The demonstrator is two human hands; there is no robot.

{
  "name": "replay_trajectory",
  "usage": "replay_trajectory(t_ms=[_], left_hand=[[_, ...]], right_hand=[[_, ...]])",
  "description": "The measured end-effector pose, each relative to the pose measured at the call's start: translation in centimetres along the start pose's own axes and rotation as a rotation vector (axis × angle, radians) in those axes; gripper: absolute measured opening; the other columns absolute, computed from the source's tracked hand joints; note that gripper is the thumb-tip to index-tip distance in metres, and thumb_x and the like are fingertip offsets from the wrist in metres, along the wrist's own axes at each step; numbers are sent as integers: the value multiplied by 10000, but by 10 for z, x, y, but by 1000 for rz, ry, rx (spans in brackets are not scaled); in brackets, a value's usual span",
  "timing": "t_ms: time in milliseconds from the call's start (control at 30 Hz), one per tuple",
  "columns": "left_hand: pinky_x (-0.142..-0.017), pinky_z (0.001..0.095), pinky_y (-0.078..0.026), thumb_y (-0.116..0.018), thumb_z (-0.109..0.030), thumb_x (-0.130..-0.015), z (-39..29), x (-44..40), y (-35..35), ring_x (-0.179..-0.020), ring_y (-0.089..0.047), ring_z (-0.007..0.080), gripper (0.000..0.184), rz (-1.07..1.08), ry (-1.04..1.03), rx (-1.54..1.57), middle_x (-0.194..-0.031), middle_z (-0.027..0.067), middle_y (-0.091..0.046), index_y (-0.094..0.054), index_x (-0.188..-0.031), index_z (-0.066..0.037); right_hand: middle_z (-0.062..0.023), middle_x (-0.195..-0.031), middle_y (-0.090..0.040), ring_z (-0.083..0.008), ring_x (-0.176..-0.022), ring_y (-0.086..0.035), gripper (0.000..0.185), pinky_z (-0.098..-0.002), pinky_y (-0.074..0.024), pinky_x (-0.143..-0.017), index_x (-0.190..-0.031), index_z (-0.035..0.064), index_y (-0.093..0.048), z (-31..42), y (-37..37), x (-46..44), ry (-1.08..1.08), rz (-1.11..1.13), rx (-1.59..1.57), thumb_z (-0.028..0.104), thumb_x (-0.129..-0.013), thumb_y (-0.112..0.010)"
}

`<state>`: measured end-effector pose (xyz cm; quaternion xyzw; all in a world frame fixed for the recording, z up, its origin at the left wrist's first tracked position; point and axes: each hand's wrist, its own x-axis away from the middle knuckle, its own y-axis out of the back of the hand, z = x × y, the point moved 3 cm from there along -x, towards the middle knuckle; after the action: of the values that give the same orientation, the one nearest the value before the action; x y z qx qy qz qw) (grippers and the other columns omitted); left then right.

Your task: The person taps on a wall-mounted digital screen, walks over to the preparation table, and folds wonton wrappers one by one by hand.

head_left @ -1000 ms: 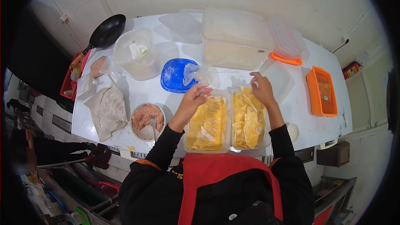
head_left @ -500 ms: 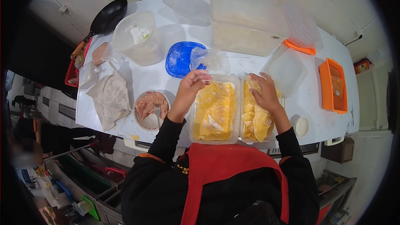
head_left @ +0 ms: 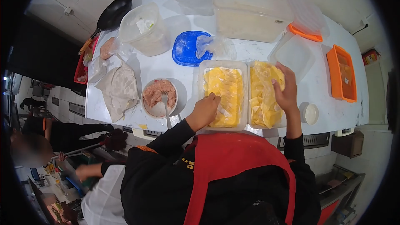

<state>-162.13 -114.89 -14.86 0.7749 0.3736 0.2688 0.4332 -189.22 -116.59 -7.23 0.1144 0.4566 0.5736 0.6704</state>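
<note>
A clear plastic tray (head_left: 244,73) holds neat overlapping rows of floury yellow dough pieces (head_left: 227,93). Over its left side is my left hand (head_left: 204,112), its fingers curled and pressed together; what they hold, if anything, is hidden. To the right, a second tray has looser yellow dough sheets (head_left: 261,96), partly under what looks like plastic film. My right hand (head_left: 286,89) grips their upper right edge between thumb and fingers. Left of the trays stands a white bowl (head_left: 175,102) of ground meat (head_left: 157,93) with a fork (head_left: 166,110) in it.
A blue lid (head_left: 183,49) with a plastic bag (head_left: 221,48) lies behind the trays. Around them are a tall clear tub (head_left: 143,33), a large bin (head_left: 250,23), an orange basket (head_left: 343,75), a small white dish (head_left: 310,113) and a cloth (head_left: 117,89). Another person (head_left: 102,191) stands at lower left.
My left hand has come down from the tray's far edge to its near left side, fingers now closed. My right hand has moved onto the sheets' right edge. A white-clothed person has appeared at lower left.
</note>
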Motion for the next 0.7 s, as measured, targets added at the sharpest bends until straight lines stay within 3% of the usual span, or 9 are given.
replay_trajectory(t_ms=[167, 267, 467, 567, 700], left_hand=[[-730, 405, -483, -638, -55, -686, -10, 10, 2, -910, -581, 292, 290, 224, 43, -199, -964, 132, -554, -544, -959, -24], [-725, 401, -464, -656, -91, -670, -8, 9, 0, -900, -576, 263, 265, 74, -147, -351, -932, 105, -573, -573, -918, -51], [-745, 401, -430, -643, -135, -686, -1, -1, 2, -870, -569, 258, 92, 58, -347, -400, -811, 59, -591, -610, -759, -90], [-727, 389, -454, -606, -101, -708, -8, -5, 24, -834, -597, 278, 47, 158, -315, -211, -825, 78, -624, -613, -745, -74], [-660, 300, -471, -575, -85, -790, -21, -12, 57, -731, -617, 182, 49, 260, -209, 337, -805, 64, -644, -586, -815, -45]], right_hand=[[-133, -1176, -560, -281, -1124, -511, 434, -368, -380, -971, -1230, 28, -491, 16, 31, 34, -135, -72, -61, 38, -804, -575], [-125, -1161, -577, -258, -1119, -524, 431, -374, -382, -964, -1235, 33, -489, 23, 49, 47, -203, -108, -86, 38, -810, -567], [-127, -1133, -598, -231, -1089, -541, 415, -374, -387, -937, -1222, 25, -499, 37, 72, 69, -241, -192, -137, 30, -811, -554], [-130, -1128, -600, -234, -1076, -545, 403, -366, -393, -928, -1206, 16, -509, 44, 73, 76, -223, -155, -148, 35, -807, -563], [-136, -1123, -600, -236, -1058, -554, 414, -348, -403, -916, -1198, 9, -511, 66, 50, 75, -155, 7, -283, 57, -798, -601]])
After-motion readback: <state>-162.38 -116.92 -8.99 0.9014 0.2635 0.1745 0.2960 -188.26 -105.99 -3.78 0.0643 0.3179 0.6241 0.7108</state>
